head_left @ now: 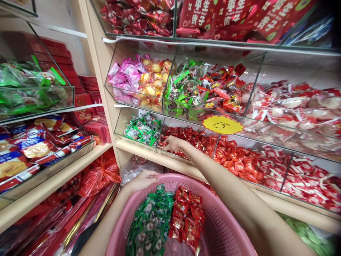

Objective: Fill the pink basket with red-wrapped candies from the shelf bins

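My left hand (pixel 142 180) grips the far left rim of a pink plastic basket (pixel 222 217), its fingers laid over the edge. Inside the basket, green-wrapped candies (pixel 151 222) lie on the left and red-wrapped candies (pixel 188 217) on the right. Beyond the basket, my right hand (pixel 173 144) reaches into a low clear bin of dark red wrapped candies (pixel 193 138). Its fingers are apart at the front left of that bin, touching or just above the candies, and no candy shows in them.
Green-and-silver candies (pixel 144 128) fill the bin left of my right hand; brighter red candies (pixel 243 161) fill one to its right. A yellow price tag (pixel 223 124) hangs above. The wooden shelf edge (pixel 149 153) runs between basket and bins. Packaged biscuits (pixel 34 142) sit left.
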`<state>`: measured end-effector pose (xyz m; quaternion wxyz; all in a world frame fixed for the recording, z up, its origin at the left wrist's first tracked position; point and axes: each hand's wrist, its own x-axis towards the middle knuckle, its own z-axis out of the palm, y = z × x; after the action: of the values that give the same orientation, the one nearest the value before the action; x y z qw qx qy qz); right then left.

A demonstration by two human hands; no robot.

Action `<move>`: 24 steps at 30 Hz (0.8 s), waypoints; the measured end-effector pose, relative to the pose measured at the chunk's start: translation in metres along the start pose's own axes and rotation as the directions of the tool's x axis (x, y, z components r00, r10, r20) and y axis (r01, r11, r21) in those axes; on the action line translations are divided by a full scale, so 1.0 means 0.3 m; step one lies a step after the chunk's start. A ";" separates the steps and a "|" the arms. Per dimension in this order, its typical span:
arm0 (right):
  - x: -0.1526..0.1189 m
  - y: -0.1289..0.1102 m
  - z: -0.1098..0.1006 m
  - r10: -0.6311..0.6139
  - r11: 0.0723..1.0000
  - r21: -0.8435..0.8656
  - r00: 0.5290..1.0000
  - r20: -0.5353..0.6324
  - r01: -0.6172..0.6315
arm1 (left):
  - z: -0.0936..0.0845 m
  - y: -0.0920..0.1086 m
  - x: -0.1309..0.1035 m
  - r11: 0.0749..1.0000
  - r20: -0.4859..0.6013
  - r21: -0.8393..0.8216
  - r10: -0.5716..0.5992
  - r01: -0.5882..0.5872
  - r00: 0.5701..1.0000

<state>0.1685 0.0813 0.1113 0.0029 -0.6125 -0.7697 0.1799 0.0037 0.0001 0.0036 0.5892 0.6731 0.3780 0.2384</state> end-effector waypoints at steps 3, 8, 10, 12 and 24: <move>-0.007 0.006 0.005 -0.007 0.999 0.046 1.000 -0.024 0.009 | -0.001 -0.015 0.007 1.000 0.013 -0.003 0.013 -0.013 1.000; -0.038 0.031 -0.019 -0.070 0.991 0.105 0.990 -0.121 0.083 | -0.005 -0.009 -0.001 0.999 0.015 0.033 0.004 -0.005 1.000; -0.067 0.053 -0.047 -0.136 0.975 0.146 0.971 -0.196 0.166 | -0.009 -0.009 -0.003 0.998 0.019 0.056 0.021 -0.022 1.000; -0.117 0.077 -0.078 -0.190 0.953 0.183 0.946 -0.261 0.242 | -0.011 -0.011 -0.003 0.998 0.032 0.062 0.026 -0.028 0.999; -0.589 0.185 0.124 -0.247 0.936 0.209 0.951 -0.187 0.284 | -0.006 0.003 -0.005 0.997 0.052 0.077 0.028 -0.032 0.998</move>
<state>0.2566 -0.0854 0.0990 0.1598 -0.5104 -0.8163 0.2180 0.0016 0.0000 0.0052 0.5685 0.7070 0.3616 0.2150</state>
